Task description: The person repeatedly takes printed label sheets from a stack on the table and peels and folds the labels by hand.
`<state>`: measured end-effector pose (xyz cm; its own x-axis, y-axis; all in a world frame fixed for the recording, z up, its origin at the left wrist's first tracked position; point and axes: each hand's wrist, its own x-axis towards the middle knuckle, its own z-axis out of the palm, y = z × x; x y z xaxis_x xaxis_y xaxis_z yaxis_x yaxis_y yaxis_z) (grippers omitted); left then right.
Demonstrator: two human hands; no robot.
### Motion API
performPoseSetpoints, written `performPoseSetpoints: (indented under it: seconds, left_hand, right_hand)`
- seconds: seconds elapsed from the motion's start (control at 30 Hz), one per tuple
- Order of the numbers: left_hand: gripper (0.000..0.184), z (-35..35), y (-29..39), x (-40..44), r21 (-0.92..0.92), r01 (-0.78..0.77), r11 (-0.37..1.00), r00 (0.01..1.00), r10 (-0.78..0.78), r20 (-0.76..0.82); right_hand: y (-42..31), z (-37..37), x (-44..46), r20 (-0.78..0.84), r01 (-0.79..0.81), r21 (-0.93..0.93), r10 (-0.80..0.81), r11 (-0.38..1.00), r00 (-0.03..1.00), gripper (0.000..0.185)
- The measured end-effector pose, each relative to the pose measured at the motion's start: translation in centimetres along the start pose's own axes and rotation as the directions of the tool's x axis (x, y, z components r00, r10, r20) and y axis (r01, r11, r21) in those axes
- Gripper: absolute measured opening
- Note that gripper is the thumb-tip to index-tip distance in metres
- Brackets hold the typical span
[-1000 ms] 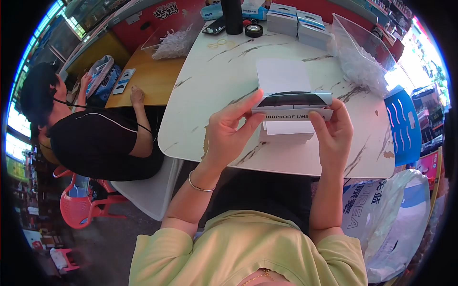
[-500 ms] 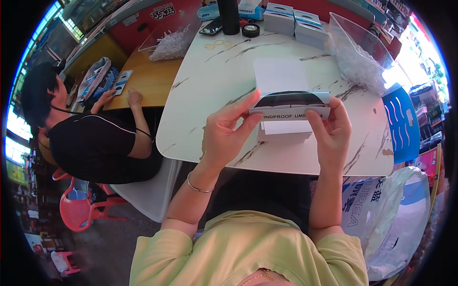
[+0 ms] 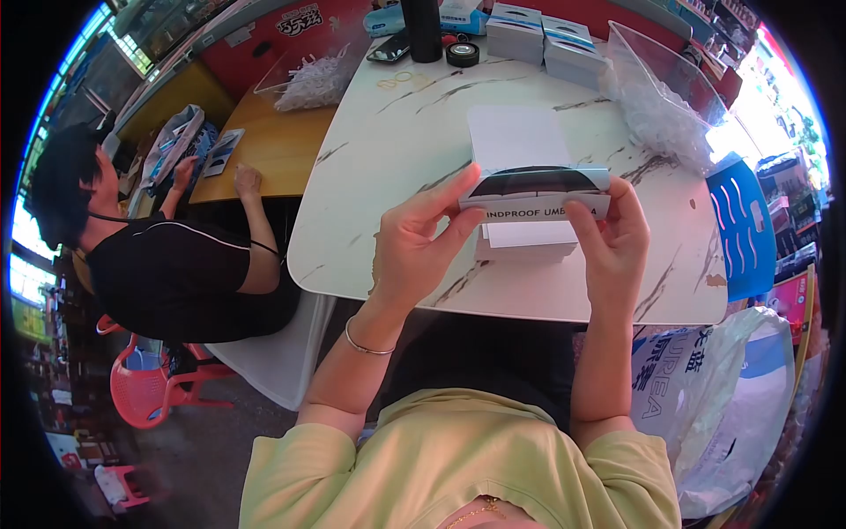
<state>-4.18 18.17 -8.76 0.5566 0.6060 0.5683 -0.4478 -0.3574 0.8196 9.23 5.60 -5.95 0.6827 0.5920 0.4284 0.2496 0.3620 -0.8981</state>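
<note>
**Bent card (image 3: pixel 538 182), pinched at both ends**

The left hand (image 3: pixel 416 238) grips it at nine o'clock, the right hand (image 3: pixel 614 242) at three (the lettering (image 3: pixel 529 213) reads upright). Uneven thumb pressure could crease it crooked. It is held above a white paper stack (image 3: pixel 518 137), showing at twelve and six; a dropped hand might skew that. Farther out, at two o'clock: a clear tub (image 3: pixel 654 62) at the table's (image 3: pixel 379 194) edge.

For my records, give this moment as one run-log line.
left hand: grips printed card, left end | right hand: grips card, right end | card: bent, above white paper stack | stack: on marbled table
</note>
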Motion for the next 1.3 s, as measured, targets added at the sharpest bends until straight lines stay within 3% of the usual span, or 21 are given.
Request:
performPoseSetpoints:
  seconds: [0.53, 0.9, 1.3]
  left_hand:
    - [0.047, 0.13, 0.01, -0.05, 0.0, 0.02, 1.0, 1.0, -0.02, -0.008]
    - [0.043, -0.32, -0.4, -0.17, -0.003, 0.007, 1.0, 0.996, -0.007, 0.086]
    - [0.046, 0.15, -0.02, -0.06, -0.017, 0.015, 1.0, 0.999, -0.015, 0.034]
  right_hand:
    - [0.17, -0.11, -0.02, 0.0, 0.005, 0.011, -0.005, 1.0, 1.0, 0.022]
    - [0.26, -0.23, 0.0, -0.008, -0.01, 0.028, 0.01, 1.0, 1.0, 0.022]
    - [0.48, -0.39, -0.11, -0.006, -0.002, 0.034, 0.002, 0.999, 1.0, 0.023]
